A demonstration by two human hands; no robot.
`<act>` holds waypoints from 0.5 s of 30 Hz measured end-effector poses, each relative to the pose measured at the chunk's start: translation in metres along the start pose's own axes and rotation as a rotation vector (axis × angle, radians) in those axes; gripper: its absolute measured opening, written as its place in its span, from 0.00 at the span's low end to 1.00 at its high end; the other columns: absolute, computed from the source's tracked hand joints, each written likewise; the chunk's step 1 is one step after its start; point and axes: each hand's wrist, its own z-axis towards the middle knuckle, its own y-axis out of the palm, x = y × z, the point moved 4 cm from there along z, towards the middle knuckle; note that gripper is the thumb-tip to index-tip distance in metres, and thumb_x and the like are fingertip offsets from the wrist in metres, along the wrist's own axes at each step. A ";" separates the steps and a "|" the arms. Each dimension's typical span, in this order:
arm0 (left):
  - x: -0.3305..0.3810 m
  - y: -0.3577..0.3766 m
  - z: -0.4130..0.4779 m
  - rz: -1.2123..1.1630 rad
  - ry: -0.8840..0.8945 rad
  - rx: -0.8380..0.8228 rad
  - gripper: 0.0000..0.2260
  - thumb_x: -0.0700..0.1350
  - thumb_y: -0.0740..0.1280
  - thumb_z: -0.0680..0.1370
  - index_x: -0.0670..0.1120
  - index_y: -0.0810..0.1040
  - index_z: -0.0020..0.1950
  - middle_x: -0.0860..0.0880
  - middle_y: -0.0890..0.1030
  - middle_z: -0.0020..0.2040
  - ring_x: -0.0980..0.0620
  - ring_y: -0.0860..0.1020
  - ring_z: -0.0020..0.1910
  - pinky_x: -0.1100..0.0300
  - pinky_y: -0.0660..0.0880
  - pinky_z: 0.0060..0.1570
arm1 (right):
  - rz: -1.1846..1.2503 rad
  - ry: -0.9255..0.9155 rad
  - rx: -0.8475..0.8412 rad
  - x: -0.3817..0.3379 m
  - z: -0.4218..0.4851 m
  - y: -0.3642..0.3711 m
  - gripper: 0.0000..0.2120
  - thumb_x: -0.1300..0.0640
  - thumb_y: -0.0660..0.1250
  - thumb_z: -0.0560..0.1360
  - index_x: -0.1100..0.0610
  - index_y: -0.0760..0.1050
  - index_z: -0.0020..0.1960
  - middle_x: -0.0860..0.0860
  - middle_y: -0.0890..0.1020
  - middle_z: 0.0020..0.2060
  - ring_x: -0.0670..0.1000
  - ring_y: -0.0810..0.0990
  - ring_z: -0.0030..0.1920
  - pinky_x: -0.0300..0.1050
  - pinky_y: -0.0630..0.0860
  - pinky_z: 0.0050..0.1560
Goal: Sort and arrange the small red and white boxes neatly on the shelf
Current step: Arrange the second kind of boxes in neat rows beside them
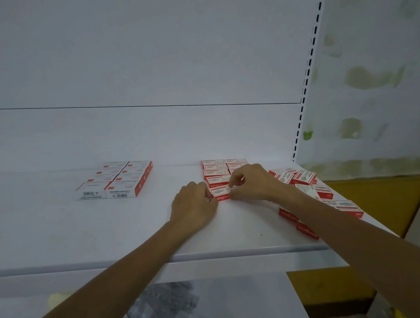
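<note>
One big white shelf [110, 226] is holding everything, and the loose pile [306, 185] at its right end is lying partly under the right arm [335, 217], so a bumping arm could be knocking boxes off the edge. Neat rows [215, 169] are sitting in the middle. Both the left hand [194, 204] and right hand [249, 183] are pinching the front box [221, 193] with curled fingers; pushing hard could be shoving the rows crooked

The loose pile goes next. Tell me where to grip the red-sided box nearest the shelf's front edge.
Probably pinch the frontmost box across its long sides from the front: thumb on the red side facing the shelf edge, fingers over the top. A neighbouring box crowds one short end.
</note>
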 end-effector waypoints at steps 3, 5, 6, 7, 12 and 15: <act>-0.001 0.002 0.001 0.028 0.005 -0.002 0.11 0.51 0.62 0.77 0.46 0.76 0.53 0.47 0.78 0.54 0.49 0.75 0.53 0.56 0.73 0.51 | 0.002 0.021 0.050 0.002 0.004 0.000 0.08 0.56 0.73 0.68 0.60 0.81 0.45 0.44 0.73 0.33 0.42 0.70 0.34 0.27 0.65 0.31; -0.001 0.003 0.001 0.045 0.018 -0.010 0.10 0.50 0.62 0.76 0.46 0.77 0.52 0.47 0.78 0.54 0.49 0.74 0.54 0.56 0.72 0.52 | -0.001 0.031 0.079 0.003 0.008 0.004 0.09 0.56 0.73 0.69 0.61 0.80 0.45 0.44 0.71 0.33 0.42 0.69 0.34 0.30 0.64 0.32; 0.000 0.003 0.001 0.049 0.029 -0.015 0.10 0.50 0.62 0.76 0.47 0.77 0.52 0.47 0.78 0.54 0.49 0.74 0.54 0.56 0.71 0.52 | -0.008 0.028 0.088 0.003 0.010 0.006 0.10 0.56 0.73 0.69 0.62 0.79 0.45 0.44 0.71 0.33 0.42 0.69 0.34 0.31 0.64 0.32; 0.000 0.003 0.000 0.050 0.041 -0.019 0.10 0.50 0.62 0.76 0.47 0.77 0.53 0.47 0.78 0.54 0.49 0.73 0.54 0.56 0.71 0.52 | -0.019 0.022 0.094 0.001 0.013 0.008 0.10 0.56 0.73 0.69 0.62 0.79 0.44 0.43 0.70 0.33 0.42 0.69 0.34 0.32 0.64 0.32; 0.003 0.004 -0.002 0.060 0.084 -0.041 0.12 0.51 0.63 0.76 0.49 0.77 0.55 0.47 0.76 0.55 0.49 0.72 0.56 0.57 0.70 0.54 | -0.055 0.006 0.102 0.000 0.016 0.012 0.08 0.55 0.72 0.69 0.59 0.79 0.44 0.48 0.74 0.38 0.48 0.73 0.41 0.37 0.69 0.38; 0.007 0.005 -0.003 0.056 0.100 -0.067 0.12 0.52 0.63 0.76 0.49 0.77 0.55 0.47 0.76 0.56 0.49 0.72 0.56 0.56 0.70 0.56 | -0.056 -0.018 0.073 0.004 0.009 0.003 0.12 0.51 0.71 0.71 0.57 0.79 0.50 0.48 0.76 0.43 0.47 0.74 0.44 0.42 0.72 0.46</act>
